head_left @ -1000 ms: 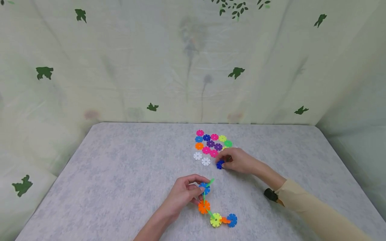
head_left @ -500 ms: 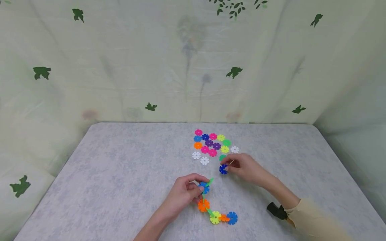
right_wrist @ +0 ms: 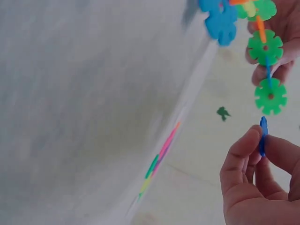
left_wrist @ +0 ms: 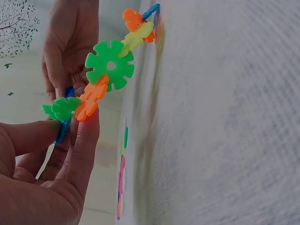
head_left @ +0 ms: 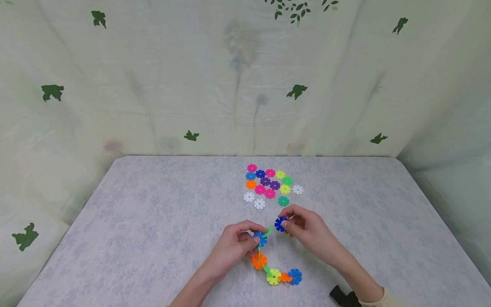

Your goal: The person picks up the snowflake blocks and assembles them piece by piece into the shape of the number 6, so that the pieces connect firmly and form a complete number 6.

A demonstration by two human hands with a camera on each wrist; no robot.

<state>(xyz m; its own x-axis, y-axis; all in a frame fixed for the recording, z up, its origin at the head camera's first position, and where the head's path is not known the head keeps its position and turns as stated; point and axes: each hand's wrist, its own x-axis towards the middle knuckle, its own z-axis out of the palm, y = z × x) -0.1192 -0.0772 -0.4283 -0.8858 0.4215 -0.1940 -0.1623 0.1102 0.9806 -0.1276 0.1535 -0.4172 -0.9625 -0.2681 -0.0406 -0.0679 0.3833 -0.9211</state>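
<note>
My left hand (head_left: pixel 235 243) pinches a light blue notched disc (head_left: pixel 262 239) near one end of a chain of interlocked plastic discs. From there the chain runs through an orange disc (head_left: pixel 259 261) and a yellow one (head_left: pixel 274 277) to a blue disc (head_left: pixel 295 276) at its far end. A green disc (right_wrist: pixel 271 96) sticks out at the end beside the left fingers. Between thumb and fingertips, my right hand (head_left: pixel 308 230) holds a dark blue disc (head_left: pixel 281 224). In the right wrist view this disc (right_wrist: pixel 263 136) stands edge-on just below the green end disc.
Loose discs lie flat behind the hands on the grey tabletop, among them a green one (head_left: pixel 283 201), a white one (head_left: pixel 259 204) and a pink one (head_left: pixel 270 193). A pale curtain (head_left: pixel 161 85) with leaf and bird prints rises along the table's back edge.
My right hand has come from the loose discs toward the left hand, bringing the dark blue disc close to the chain's green end. The left hand has stayed nearly still with the chain.
</note>
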